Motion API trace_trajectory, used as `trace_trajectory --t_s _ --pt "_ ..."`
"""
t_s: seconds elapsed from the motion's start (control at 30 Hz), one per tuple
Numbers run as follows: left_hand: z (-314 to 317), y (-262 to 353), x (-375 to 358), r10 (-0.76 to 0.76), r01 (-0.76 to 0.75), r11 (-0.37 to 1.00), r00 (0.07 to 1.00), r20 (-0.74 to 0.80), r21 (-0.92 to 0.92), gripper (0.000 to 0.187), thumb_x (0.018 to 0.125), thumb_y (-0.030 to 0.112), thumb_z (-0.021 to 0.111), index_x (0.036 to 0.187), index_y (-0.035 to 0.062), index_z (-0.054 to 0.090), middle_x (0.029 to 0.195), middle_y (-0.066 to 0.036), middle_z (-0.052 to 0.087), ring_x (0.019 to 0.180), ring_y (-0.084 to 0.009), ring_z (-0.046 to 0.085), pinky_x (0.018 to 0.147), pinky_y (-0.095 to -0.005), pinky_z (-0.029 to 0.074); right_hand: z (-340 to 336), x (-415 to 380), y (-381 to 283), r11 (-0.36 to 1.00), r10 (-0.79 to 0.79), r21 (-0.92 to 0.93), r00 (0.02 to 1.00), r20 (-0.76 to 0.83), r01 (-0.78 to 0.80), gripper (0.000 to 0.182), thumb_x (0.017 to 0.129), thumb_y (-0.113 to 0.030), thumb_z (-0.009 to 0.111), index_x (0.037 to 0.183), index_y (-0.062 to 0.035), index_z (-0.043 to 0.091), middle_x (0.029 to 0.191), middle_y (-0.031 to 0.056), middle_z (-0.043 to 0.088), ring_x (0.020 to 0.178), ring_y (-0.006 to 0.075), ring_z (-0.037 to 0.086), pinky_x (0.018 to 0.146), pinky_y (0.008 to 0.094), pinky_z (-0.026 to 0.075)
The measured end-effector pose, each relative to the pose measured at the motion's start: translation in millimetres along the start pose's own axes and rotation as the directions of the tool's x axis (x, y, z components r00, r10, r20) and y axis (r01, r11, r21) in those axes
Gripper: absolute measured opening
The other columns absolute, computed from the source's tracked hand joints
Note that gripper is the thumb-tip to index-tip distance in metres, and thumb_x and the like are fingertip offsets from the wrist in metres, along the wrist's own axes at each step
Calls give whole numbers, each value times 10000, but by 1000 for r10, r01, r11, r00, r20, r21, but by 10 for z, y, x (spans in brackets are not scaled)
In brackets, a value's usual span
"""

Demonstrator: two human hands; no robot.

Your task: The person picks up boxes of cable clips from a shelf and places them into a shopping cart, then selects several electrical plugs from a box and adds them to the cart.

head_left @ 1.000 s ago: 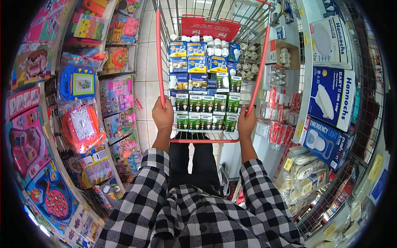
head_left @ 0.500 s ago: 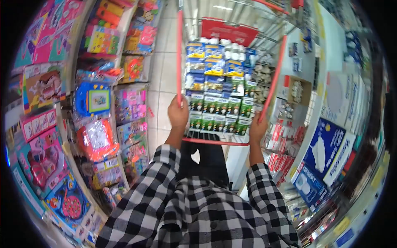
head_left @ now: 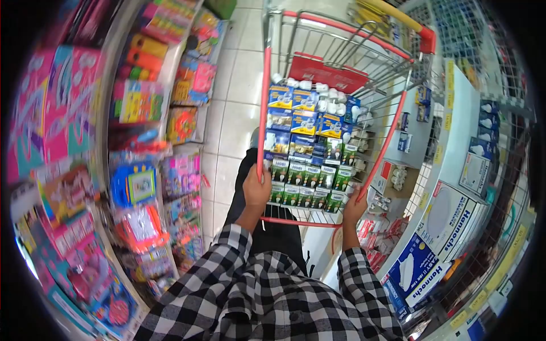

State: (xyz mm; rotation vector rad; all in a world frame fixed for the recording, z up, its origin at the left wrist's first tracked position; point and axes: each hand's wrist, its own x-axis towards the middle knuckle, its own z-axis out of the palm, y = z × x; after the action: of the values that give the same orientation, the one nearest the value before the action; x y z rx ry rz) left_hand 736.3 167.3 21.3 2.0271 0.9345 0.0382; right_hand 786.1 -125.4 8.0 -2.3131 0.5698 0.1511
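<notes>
A wire shopping cart point(head_left: 265, 108) with red plastic rims is right in front of my body. My left hand point(head_left: 257, 189) is wrapped round its left red side rail, and my right hand point(head_left: 354, 206) grips the right one. Inside, below my hands, green and white light bulb boxes point(head_left: 307, 184) stand in rows. Farther in are blue and yellow bulb boxes point(head_left: 305, 122), with loose white bulbs point(head_left: 323, 99) near the far end. A red sign panel point(head_left: 330, 72) hangs at the front of the cart.
Shelves on the left hold packaged toys, including a blue drawing board point(head_left: 135, 186). Lamp boxes point(head_left: 452, 219) line the right-hand shelf, close to the cart's right side. A tiled floor strip point(head_left: 236, 85) runs along the cart's left. A yellow bar point(head_left: 392, 12) crosses the far end.
The shelves and cart sit lower in view, with the cart slightly to the right and its far end more visible. My left leg now shows stepped forward. Both hands keep hold of the rails.
</notes>
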Motion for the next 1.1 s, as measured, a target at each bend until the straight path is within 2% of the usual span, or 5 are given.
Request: trace_trajectory --t_s 0.23,0.33,0.53,0.77,1.1 --pt "-53 316 182 48 -37 996 989 138 -80 184 896 159 614 998 24 542 930 -188 533 867 -420 595 747 -474 485 -135 239 -25 977 109 -188 994 28 -101 273 987 -245 532 1110 -2 557 1053 220 621 988 362 606 845 439 457" --pt "-170 456 439 40 -85 989 941 337 120 438 859 214 709 1114 -30 449 1071 -209 430 969 -397 534 824 -443 457 -98 333 -373 815 -282 -570 932 -229 107 494 949 -197 589 1348 49 435 1405 262 395 1286 409 402 1081 476 308" --pt "207 1209 1690 163 -164 978 986 -25 -128 554 889 229 694 1263 -61 406 1194 -229 410 1083 -345 489 928 -408 434 781 1280 -1509 856 -515 -34 857 14 516 353 932 -166 599 1234 9 549 1217 230 552 1156 392 518 1007 465 395" --pt "547 1389 1853 237 -241 963 970 -51 -116 421 902 125 626 1262 -23 464 1167 -176 548 991 -270 552 850 -387 458 1973 2328 -1244 873 68 -487 993 92 -15 531 885 -417 645 1342 -163 552 1314 183 487 1185 382 485 987 490 433" --pt "519 1397 1751 275 -260 959 951 -145 109 284 900 187 603 1083 -25 557 962 -179 624 896 -306 593 851 -402 456 1614 2367 -997 988 -22 -146 981 192 51 384 792 -130 765 1096 -30 553 1116 234 558 1033 415 574 861 500 490"
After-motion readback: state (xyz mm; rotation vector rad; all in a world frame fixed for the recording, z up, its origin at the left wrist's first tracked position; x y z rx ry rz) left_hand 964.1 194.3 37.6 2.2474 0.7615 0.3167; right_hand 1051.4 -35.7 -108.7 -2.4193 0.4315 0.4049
